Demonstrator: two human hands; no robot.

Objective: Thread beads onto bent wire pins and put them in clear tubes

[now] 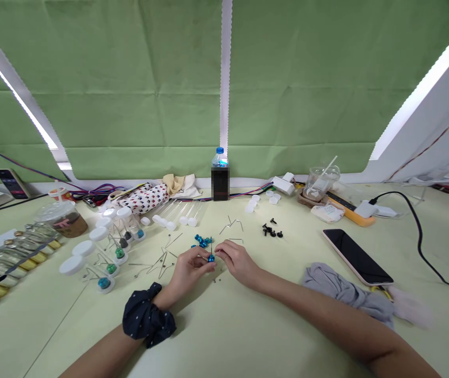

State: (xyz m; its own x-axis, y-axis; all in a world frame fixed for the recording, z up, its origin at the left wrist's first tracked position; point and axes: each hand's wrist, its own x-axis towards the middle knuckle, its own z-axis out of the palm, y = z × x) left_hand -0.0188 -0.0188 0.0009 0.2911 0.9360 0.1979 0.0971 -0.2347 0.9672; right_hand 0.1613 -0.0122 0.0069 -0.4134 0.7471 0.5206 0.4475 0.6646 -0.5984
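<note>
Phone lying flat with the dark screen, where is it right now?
In the head view, the phone lies flat on the right, just beyond the grey cloth and right of the right hand.

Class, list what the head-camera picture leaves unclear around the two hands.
Small blue metallic bead: head view, tiny, partly covered by the left hand pinching it.
Right hand: head view, fingers curled, contents too small to tell.
Clear glass bottles: head view, row cut off by left edge.

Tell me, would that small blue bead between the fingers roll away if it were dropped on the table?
Probably: the blue bead looks round and shiny, so it may roll and feel slippery. It seems light, since the left hand pinches it with fingertips alone.
</note>
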